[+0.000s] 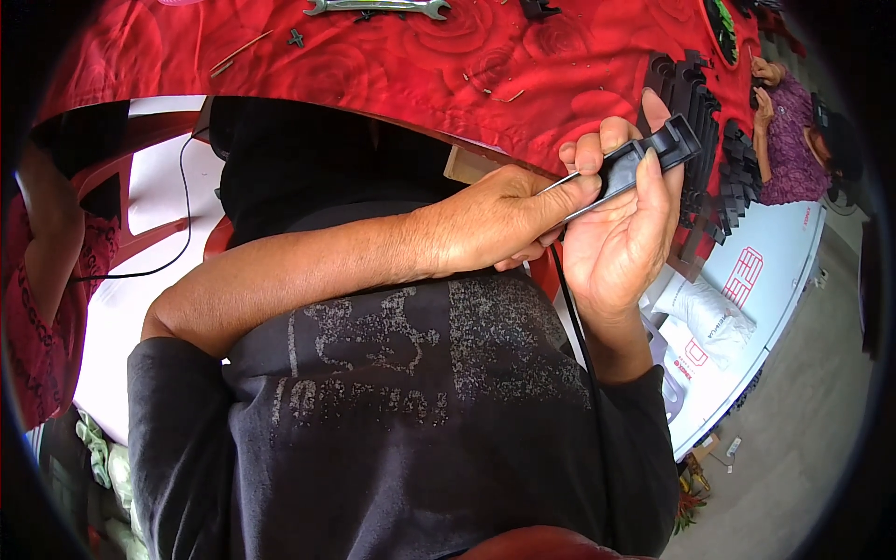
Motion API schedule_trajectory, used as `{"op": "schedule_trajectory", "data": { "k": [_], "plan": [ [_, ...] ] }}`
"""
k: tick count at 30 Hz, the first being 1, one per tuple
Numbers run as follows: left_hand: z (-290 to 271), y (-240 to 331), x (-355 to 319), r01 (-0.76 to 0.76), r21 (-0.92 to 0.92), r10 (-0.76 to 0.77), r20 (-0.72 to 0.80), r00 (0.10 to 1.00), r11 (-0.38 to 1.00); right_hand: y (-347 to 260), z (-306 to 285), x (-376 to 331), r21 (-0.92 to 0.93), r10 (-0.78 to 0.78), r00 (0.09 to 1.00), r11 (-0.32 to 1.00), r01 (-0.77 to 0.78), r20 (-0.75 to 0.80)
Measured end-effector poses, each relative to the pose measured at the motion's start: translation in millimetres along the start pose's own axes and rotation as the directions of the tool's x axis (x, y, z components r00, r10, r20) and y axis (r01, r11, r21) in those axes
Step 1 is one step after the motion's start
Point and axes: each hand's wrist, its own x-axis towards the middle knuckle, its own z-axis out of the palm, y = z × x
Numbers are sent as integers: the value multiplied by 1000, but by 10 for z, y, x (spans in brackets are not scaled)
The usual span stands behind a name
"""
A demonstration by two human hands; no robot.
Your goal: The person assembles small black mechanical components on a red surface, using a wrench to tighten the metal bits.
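Observation:
My left hand (499,219) reaches across my chest and is closed, its thumb and fingers pinching the lower end of a long black plastic part (621,173). Two thin, shiny, straight edges run along this part toward my left hand; whether they belong to it or to a separate metal tool I cannot tell. My right hand (625,233) holds the upper end between thumb and fingers, one finger stretched upward beside it. The part is tilted, its blocky end pointing up and right. It is held just off the near edge of the table, and my left fingers hide its lower end.
A red rose-patterned cloth covers the table (448,65). On it lie a wrench (378,7), a small black cross-shaped piece (296,37), and stacked black plastic parts (695,140) at the right. A black cable (571,308) hangs beside my right arm. Another person (793,140) sits at far right.

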Motion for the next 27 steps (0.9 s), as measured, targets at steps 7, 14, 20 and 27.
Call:
{"op": "schedule_trajectory", "data": {
  "k": [7, 14, 20, 27],
  "plan": [
    [9, 16, -14, 9, -45, -10, -18, 1000, 999, -9, 26, 11, -21, -4, 1000, 1000, 4, 14],
    [6, 20, -57, 14, -17, -14, 10, 1000, 1000, -1, 72, -41, -60, -21, 999, 998, 23, 32],
    [27, 26, -87, -160, 90, 159, 23, 987, 983, -84, 136, -95, -160, -35, 997, 986, 46, 72],
    [20, 37, -63, -68, 73, 69, 0, 998, 995, -48, 110, -38, -71, 36, 999, 997, -33, 33]
  ]
}}
